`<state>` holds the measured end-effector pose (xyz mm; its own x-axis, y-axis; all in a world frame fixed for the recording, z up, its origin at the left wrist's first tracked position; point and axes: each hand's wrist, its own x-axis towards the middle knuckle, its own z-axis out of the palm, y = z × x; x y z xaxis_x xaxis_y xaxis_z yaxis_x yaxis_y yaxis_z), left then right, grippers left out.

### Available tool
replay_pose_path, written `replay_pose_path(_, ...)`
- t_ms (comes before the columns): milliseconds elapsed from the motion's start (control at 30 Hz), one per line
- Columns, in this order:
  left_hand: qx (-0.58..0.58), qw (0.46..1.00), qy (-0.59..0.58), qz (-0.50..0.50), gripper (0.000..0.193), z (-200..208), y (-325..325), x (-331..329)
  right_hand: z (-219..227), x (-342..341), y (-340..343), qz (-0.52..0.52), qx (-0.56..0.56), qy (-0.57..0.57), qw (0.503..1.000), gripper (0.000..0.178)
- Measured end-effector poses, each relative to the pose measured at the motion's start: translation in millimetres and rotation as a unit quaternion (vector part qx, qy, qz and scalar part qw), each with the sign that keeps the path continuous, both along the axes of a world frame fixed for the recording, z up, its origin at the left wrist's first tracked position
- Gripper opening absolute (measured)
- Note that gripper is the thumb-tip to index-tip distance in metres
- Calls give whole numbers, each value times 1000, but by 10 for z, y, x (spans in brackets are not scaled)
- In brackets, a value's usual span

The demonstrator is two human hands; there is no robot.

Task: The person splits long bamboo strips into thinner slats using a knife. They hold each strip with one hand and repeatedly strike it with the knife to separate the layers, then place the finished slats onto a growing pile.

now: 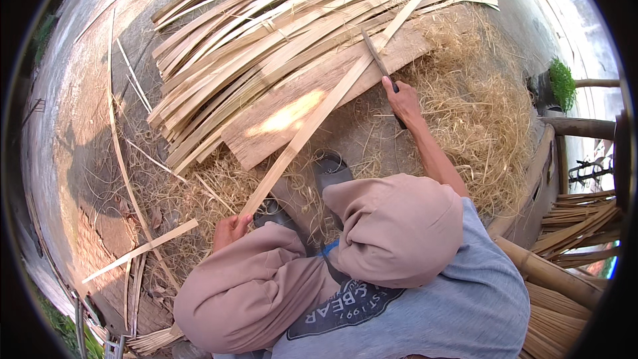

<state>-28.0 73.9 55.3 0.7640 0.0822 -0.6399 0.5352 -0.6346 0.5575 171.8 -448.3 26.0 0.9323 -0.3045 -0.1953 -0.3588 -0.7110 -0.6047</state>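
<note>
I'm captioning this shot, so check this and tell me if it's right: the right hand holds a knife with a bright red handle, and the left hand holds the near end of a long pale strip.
Handle colour is wrong: the head view shows the right hand holding a knife with a black handle, and the left hand holding the near end of a long pale strip.

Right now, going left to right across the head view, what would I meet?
The pale loose strip at lower left, left hand, right hand gripping the knife, thickest heap of shavings, green plant.
</note>
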Motion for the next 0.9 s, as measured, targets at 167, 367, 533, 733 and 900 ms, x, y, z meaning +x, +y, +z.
replay_pose_path(167, -76, 995, 71, 5, 43, -160, 618, -166, -165, -329, 150, 210, -77, -37, 974, 70)
replay_pose_path(367, -141, 981, 120, 62, 39, 116, 361, 111, 193, 152, -288, 46, -77, 19, 996, 66)
replay_pose_path(533, -117, 983, 117, 75, 37, 115, 650, -134, -84, -193, 82, 297, -94, -37, 950, 69)
replay_pose_path(733, -119, 987, 98, 50, 39, 224, 641, -54, -55, 474, -1134, -117, -22, -30, 992, 70)
replay_pose_path(900, 140, 958, -219, -118, 35, 0, -471, 399, 126, -304, 722, 154, 63, -14, 986, 58)
